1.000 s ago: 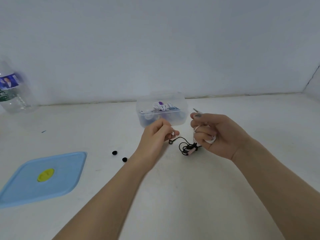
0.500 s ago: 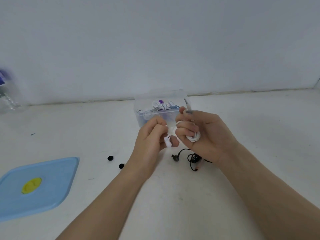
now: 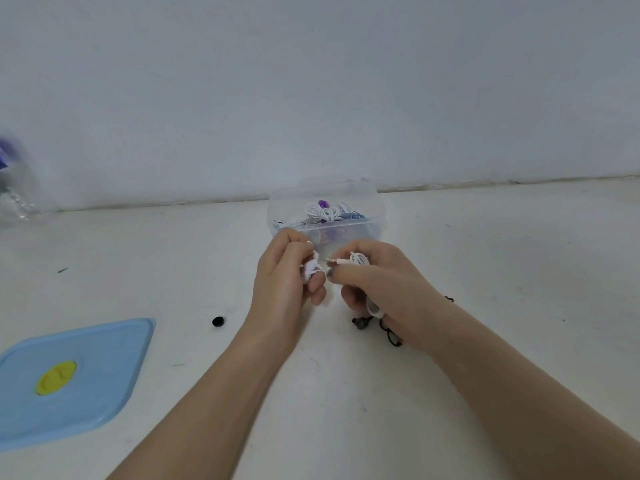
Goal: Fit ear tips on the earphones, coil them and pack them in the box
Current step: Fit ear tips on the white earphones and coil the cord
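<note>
Head view, blue lid [image 3: 74, 379] left, black ear tip [image 3: 218, 321], black earphones [image 3: 377, 327] under right wrist

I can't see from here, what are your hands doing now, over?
Left hand grips white cable end. Right hand holds white earphone coil, plug pointing left. Clear box open behind. Black earphones under right hand.

Both hands grip white earphones [image 3: 358, 260] before the clear box [image 3: 375, 216]: left hand [image 3: 285, 271] pinching the earbud end, right hand [image 3: 377, 282] the coil. Black earphones [image 3: 377, 327] lie beneath on the table [image 3: 502, 258].
</note>
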Demonstrator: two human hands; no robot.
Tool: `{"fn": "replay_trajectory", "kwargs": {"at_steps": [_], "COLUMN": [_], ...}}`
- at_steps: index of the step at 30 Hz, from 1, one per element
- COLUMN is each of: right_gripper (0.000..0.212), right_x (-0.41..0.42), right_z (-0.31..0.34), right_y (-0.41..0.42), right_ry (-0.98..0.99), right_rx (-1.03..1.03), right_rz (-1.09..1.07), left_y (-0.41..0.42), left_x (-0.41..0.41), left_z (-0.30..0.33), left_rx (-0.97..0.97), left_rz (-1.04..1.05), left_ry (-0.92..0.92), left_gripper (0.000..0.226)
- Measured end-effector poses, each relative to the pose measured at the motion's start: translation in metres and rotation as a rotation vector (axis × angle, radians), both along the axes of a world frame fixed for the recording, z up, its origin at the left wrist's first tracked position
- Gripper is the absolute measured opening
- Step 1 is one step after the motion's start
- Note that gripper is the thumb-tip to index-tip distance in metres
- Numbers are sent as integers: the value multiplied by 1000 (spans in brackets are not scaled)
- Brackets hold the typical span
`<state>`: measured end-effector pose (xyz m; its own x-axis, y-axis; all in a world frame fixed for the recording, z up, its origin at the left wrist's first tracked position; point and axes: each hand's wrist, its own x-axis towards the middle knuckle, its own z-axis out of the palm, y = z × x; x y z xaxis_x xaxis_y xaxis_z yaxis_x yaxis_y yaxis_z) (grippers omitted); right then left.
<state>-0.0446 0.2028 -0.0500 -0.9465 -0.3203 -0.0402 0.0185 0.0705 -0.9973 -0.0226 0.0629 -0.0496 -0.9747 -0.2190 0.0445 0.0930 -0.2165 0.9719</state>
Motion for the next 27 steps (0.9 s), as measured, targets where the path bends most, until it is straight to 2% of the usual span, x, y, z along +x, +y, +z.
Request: {"fn": "replay_trajectory", "kwargs": {"at_steps": [4, 7, 13, 19, 24, 27], "right_gripper": [19, 19, 21, 22, 27, 31], "right_x": [2, 3, 1, 2, 5, 2], "right_z": [0, 1, -2, 1, 3, 0], "right_y": [1, 2, 3, 4, 4, 4], "right_ry": [31, 17, -8, -7, 2, -52], "right_rx": [-26, -34, -57, -60, -46, -79], "right_rz": [81, 145, 81, 113, 101, 37], "left_y": [-1, -2, -3, -4, -5, -11], "left_x": [0, 0, -2, -3, -2, -1], "left_z": [0, 0, -1, -2, -3, -6], "left_rx": [-40, -38, -32, -48, -120, -295], "left_rz": [22, 36, 41, 10, -6, 33], "left_ry": [17, 28, 20, 11, -2, 23], "left_gripper": [26, 28, 24, 23, 21, 23]}}
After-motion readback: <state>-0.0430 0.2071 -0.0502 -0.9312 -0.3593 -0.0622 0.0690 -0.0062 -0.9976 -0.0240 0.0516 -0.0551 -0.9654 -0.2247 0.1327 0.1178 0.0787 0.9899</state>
